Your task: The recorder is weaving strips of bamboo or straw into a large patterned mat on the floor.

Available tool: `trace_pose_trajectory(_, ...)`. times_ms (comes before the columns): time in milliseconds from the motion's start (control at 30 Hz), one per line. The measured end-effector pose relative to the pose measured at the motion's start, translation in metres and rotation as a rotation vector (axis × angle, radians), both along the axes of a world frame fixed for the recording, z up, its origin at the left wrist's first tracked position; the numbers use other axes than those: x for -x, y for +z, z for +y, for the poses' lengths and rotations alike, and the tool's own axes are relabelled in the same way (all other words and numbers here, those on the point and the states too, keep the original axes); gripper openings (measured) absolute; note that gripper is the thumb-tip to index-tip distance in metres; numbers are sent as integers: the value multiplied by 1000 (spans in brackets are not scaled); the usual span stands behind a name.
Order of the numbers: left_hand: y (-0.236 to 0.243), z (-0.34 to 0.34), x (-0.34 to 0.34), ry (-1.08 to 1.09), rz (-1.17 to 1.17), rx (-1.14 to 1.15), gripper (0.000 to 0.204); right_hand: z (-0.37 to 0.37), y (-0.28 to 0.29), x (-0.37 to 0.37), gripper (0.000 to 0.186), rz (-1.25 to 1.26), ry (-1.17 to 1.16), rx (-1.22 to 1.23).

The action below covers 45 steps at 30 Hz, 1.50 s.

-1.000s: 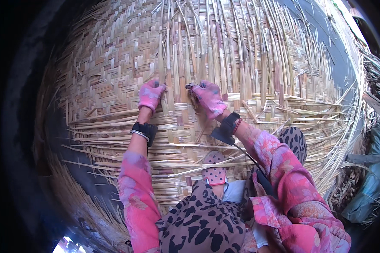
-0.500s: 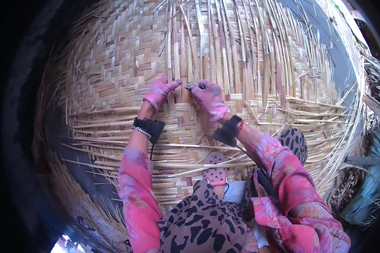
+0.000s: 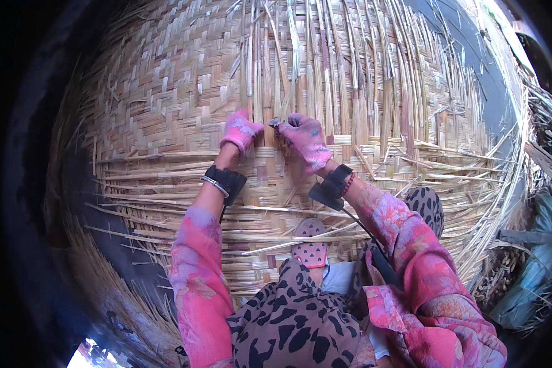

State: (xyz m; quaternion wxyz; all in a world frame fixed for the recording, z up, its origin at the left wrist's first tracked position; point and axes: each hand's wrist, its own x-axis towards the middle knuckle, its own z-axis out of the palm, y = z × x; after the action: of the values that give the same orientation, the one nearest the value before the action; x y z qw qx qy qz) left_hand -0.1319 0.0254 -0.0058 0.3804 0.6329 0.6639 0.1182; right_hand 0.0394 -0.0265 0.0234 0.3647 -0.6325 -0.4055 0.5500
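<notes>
Head view: a woven mat (image 3: 172, 92) spreads beneath both gloved hands. Left hand (image 3: 242, 130) and right hand (image 3: 303, 142) sit close together on it, fingers curled — whether either grips anything, I cannot tell. Loose strips (image 3: 325, 67) stretch ahead; a patterned shoe (image 3: 310, 245) rests nearer; blue-green sheeting (image 3: 524, 288) lies right.

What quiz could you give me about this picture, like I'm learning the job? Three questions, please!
1. True or false: the left hand wears a green glove.

2. Pick one: which wrist has the red bracelet?
A) left
B) right

3. Fill the gap: the right hand is over a mat of woven ____.

Key:
1. False: the glove is pink.
2. B
3. strips
</notes>
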Motion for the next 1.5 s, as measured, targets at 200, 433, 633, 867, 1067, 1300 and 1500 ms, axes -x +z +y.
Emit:
trace_pose_trajectory(200,0,-5,-11,-50,303,-105,40,2,-1,1,33,-109,5,-3)
trace_pose_trajectory(433,11,-13,-22,42,263,-83,39,4,-7,-4,34,-121,27,-60)
trace_pose_trajectory(633,-3,-8,12,105,-268,159,37,7,-2,9,34,-190,53,-53)
trace_pose_trajectory(867,12,-28,7,225,-642,171,24,3,1,12,23,-386,228,-122)
trace_pose_trajectory(1067,22,-29,19,274,-970,309,32,8,-1,27,26,-684,543,-41)
trace_pose_trajectory(1300,6,-61,37,942,-1010,-82,29,-18,-17,12,33,-264,172,-515)
trace_pose_trajectory(1500,30,-63,57,880,-1600,-52,28,-44,-7,11,39,-839,757,-648)
